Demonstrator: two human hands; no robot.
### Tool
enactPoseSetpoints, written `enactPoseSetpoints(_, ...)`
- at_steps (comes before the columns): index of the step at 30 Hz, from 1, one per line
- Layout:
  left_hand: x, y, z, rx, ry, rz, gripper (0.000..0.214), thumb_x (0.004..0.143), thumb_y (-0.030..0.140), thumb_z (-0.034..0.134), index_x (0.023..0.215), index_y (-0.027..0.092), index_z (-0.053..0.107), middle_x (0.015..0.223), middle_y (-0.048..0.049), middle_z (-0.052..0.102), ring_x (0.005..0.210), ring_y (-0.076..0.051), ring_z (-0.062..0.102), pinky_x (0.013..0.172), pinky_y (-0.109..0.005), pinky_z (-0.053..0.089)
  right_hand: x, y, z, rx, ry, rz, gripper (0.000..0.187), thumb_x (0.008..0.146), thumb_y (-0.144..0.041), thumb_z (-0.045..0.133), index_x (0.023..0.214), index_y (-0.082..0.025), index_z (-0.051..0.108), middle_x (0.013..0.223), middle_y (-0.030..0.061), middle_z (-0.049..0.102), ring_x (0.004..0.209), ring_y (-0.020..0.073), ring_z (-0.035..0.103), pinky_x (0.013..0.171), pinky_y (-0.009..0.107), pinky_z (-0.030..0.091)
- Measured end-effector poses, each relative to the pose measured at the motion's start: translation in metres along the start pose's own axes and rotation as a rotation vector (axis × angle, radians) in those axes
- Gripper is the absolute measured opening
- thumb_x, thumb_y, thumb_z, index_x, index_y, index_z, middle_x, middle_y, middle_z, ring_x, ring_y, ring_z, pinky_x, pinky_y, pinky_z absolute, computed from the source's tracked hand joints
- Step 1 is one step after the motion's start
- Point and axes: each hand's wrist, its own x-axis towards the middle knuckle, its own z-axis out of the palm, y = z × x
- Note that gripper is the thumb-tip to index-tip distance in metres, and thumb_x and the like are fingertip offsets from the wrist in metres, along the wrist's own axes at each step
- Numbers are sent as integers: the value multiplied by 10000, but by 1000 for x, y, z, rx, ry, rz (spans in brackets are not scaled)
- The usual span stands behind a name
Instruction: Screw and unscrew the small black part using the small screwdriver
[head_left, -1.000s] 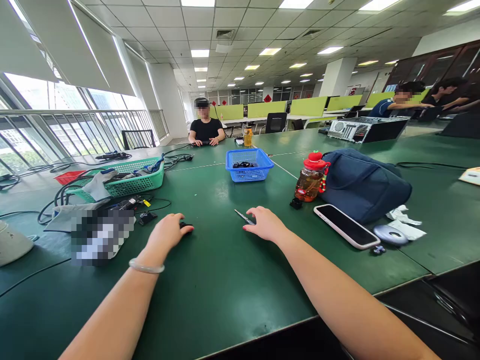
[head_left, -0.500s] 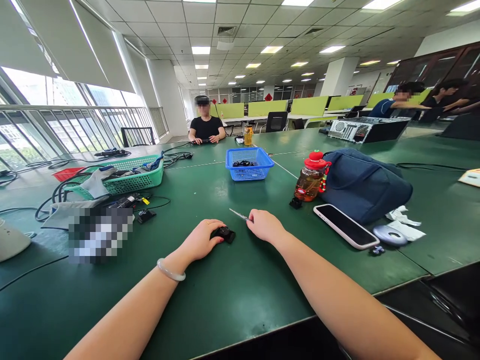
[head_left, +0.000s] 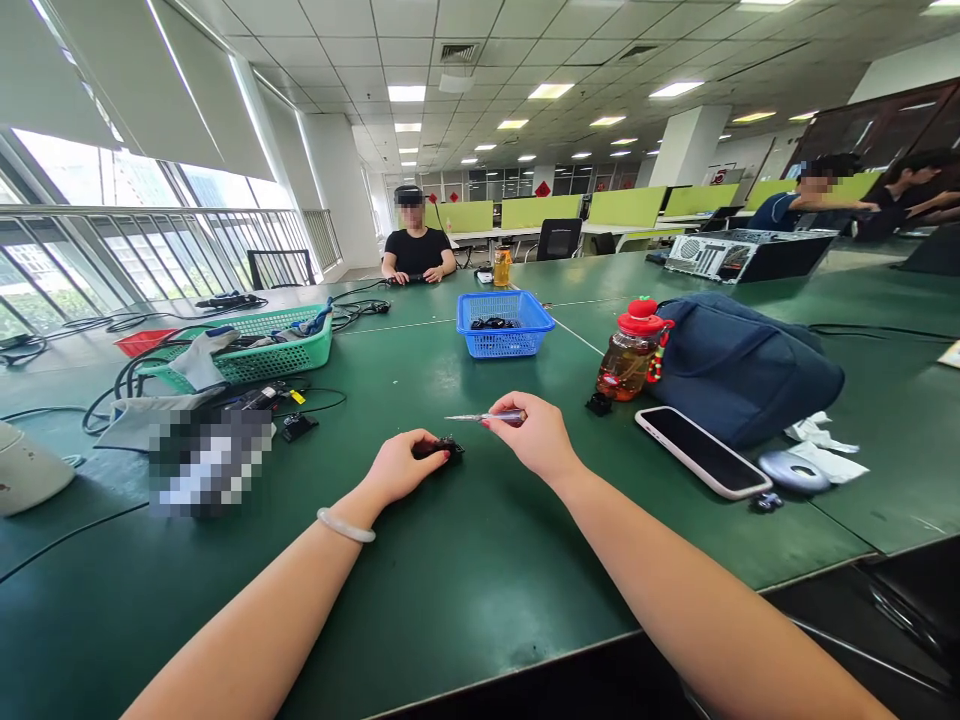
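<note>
My left hand [head_left: 401, 467] rests on the green table [head_left: 465, 580], its fingers closed round a small black part [head_left: 446, 448]. My right hand [head_left: 538, 437] is lifted slightly above the table and pinches a thin silver screwdriver [head_left: 480, 417] that points left, over the black part. A pale bangle [head_left: 345, 526] sits on my left wrist.
A blue basket [head_left: 504, 324] stands behind my hands. To the right are a red-capped bottle [head_left: 631, 352], a dark blue bag [head_left: 739, 368] and a phone [head_left: 701, 451]. A green basket [head_left: 255, 350] with cables lies at the left. People sit at the far tables.
My left hand slid the black part to the right, toward the middle. My right hand picked the screwdriver up off the table and turned it to point left.
</note>
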Motion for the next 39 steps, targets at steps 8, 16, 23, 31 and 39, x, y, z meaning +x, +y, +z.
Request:
enactPoseSetpoints(8, 1, 5, 1, 128, -17, 71, 363, 794, 537, 571, 835, 204, 709, 847, -53, 717, 767, -208, 620, 699, -328, 473, -11, -16, 6, 10, 3, -144, 249, 786, -441, 649, 702, -210, 612, 620, -6, 600, 536, 116, 489, 546, 248, 445)
enactPoseSetpoints(16, 4, -6, 5, 213, -23, 190, 332, 712, 464, 704, 915, 201, 708, 943, -70, 705, 907, -248, 616, 833, -377, 471, -20, -13, 11, -89, -107, -234, 275, 837, -466, 600, 724, -217, 627, 594, -20, 577, 525, 107, 482, 548, 228, 408)
enactPoseSetpoints(23, 3, -4, 2, 52, -51, 96, 302, 679, 458, 705, 842, 205, 719, 895, -52, 696, 854, -226, 630, 789, -352, 485, -23, -12, 13, -185, -125, -333, 292, 868, -460, 551, 716, -224, 630, 632, -5, 605, 549, 111, 495, 577, 229, 413)
enactPoseSetpoints(31, 6, -4, 0, -12, -97, 81, 340, 719, 526, 643, 767, 199, 719, 835, -38, 712, 832, -220, 630, 757, -322, 468, -25, -13, 13, -194, -88, -362, 349, 866, -495, 539, 640, -229, 537, 578, -20, 561, 523, 105, 470, 564, 224, 406)
enactPoseSetpoints(39, 7, -3, -1, 38, -115, 118, 384, 772, 546, 576, 785, 196, 734, 805, -37, 704, 805, -207, 609, 739, -314, 447, -23, -8, 15, -245, -58, -323, 371, 883, -517, 518, 647, -231, 530, 570, -23, 543, 528, 108, 462, 569, 228, 399)
